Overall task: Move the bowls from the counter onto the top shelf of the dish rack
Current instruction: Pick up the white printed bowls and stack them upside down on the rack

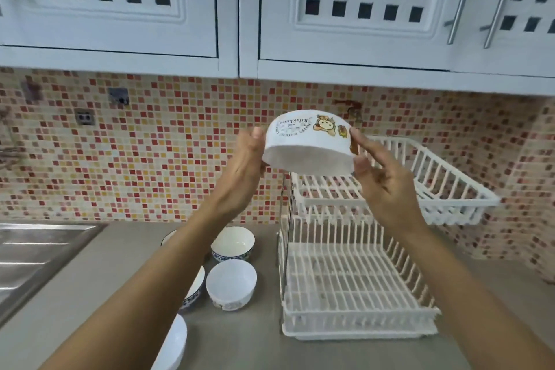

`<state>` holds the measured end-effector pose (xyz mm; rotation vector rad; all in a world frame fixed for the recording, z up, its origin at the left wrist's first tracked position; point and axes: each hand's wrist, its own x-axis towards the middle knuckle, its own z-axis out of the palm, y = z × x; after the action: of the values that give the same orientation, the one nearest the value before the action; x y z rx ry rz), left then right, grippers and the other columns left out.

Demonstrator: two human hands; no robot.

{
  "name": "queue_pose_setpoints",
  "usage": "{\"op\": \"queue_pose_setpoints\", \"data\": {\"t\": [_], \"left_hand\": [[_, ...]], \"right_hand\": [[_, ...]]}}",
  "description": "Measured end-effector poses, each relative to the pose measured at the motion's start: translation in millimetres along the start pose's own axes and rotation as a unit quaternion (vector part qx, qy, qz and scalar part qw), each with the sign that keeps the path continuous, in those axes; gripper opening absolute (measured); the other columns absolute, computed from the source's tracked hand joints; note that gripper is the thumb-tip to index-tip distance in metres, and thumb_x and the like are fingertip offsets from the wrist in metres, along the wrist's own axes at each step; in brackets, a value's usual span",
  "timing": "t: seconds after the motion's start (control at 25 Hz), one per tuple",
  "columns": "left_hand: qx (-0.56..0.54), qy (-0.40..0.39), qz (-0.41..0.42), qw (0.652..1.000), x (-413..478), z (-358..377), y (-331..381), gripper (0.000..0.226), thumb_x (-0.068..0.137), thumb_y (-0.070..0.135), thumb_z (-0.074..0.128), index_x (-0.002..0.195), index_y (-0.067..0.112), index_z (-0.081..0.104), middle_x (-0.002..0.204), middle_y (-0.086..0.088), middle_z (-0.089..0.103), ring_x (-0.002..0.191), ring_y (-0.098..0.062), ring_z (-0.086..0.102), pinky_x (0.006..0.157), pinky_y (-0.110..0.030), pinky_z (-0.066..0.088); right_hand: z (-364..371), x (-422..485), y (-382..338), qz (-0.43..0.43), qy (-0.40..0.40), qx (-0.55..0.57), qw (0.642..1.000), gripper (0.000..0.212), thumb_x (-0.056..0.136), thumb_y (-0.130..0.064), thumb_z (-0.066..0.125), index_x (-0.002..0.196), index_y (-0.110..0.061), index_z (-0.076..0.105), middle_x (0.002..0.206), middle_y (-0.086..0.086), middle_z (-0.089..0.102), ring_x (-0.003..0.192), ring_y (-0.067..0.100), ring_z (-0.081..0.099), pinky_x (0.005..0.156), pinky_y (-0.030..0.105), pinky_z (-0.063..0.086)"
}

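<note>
A white bowl with a cartoon bear print (309, 141) is held upside down in the air, above the near left corner of the dish rack's top shelf (450, 189). My left hand (246, 165) grips its left side and my right hand (381, 177) its right side. The white two-tier dish rack (354, 282) stands on the counter at the right; both shelves hold nothing. On the grey counter to the left of the rack stand a plain white bowl (231, 284), a blue-patterned bowl (232, 243) and another blue-patterned bowl (195, 288), partly hidden by my left forearm.
A steel sink (33, 258) lies at the left. Another white bowl's rim (172, 345) shows at the bottom edge, and one more rim (168, 237) behind my left arm. White wall cabinets (345, 18) hang low above the mosaic backsplash (165, 159).
</note>
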<state>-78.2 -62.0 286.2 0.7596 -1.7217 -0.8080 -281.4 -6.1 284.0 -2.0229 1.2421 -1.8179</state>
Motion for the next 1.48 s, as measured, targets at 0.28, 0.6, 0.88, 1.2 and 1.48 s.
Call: {"op": "queue_pose_setpoints", "data": {"t": [0.28, 0.6, 0.88, 1.2, 1.48], "left_hand": [[0.062, -0.074, -0.014, 0.995, 78.3, 39.1, 8.5, 0.065, 0.085, 0.054, 0.050, 0.140, 0.032, 0.024, 0.124, 0.000, 0.053, 0.101, -0.011, 0.059, 0.092, -0.037, 0.045], [0.164, -0.206, -0.133, 0.955, 146.6, 74.8, -42.9, 0.092, 0.074, 0.025, 0.078, 0.147, 0.028, 0.023, 0.138, -0.005, 0.049, 0.114, -0.022, 0.057, 0.101, -0.037, 0.048], [0.405, -0.269, -0.183, 0.854, 184.4, 116.3, -96.9, 0.103, 0.059, 0.034, 0.086, 0.143, 0.022, 0.028, 0.138, -0.002, 0.053, 0.119, -0.023, 0.054, 0.101, -0.039, 0.048], [0.468, -0.288, -0.203, 0.811, 189.3, 126.6, -103.9, 0.123, 0.072, 0.043, 0.077, 0.151, 0.018, -0.015, 0.156, -0.008, 0.031, 0.135, -0.029, 0.040, 0.109, -0.034, 0.035], [0.461, -0.215, -0.100, 0.855, 177.1, 85.2, -53.2, 0.100, 0.086, 0.049, 0.057, 0.152, 0.014, -0.009, 0.162, -0.005, -0.005, 0.150, -0.026, 0.005, 0.121, -0.042, 0.010]], "right_hand": [[-52.0, 63.1, 52.0, 0.084, -0.071, 0.055, 0.992, 0.055, 0.088, -0.023, 0.060, 0.139, -0.023, 0.042, 0.120, -0.014, 0.061, 0.068, -0.007, 0.063, 0.047, 0.007, 0.041], [-78.3, 126.4, 155.5, 0.183, -0.286, -0.070, 0.938, 0.096, 0.065, -0.016, 0.083, 0.146, -0.021, 0.032, 0.149, -0.001, 0.041, 0.129, 0.012, 0.044, 0.109, 0.030, 0.036], [-45.8, 145.2, 215.3, 0.104, -0.415, -0.291, 0.856, 0.086, 0.062, -0.025, 0.087, 0.138, -0.020, 0.046, 0.132, 0.006, 0.049, 0.121, 0.027, 0.049, 0.106, 0.042, 0.041], [-44.0, 152.0, 219.2, 0.140, -0.439, -0.300, 0.836, 0.088, 0.068, -0.018, 0.083, 0.143, -0.021, 0.038, 0.144, 0.002, 0.045, 0.124, 0.018, 0.046, 0.104, 0.031, 0.036], [-33.2, 160.4, 166.7, 0.113, -0.357, -0.360, 0.855, 0.087, 0.082, -0.014, 0.068, 0.151, -0.019, 0.016, 0.160, 0.006, 0.013, 0.147, 0.026, 0.016, 0.117, 0.038, 0.018]]}}
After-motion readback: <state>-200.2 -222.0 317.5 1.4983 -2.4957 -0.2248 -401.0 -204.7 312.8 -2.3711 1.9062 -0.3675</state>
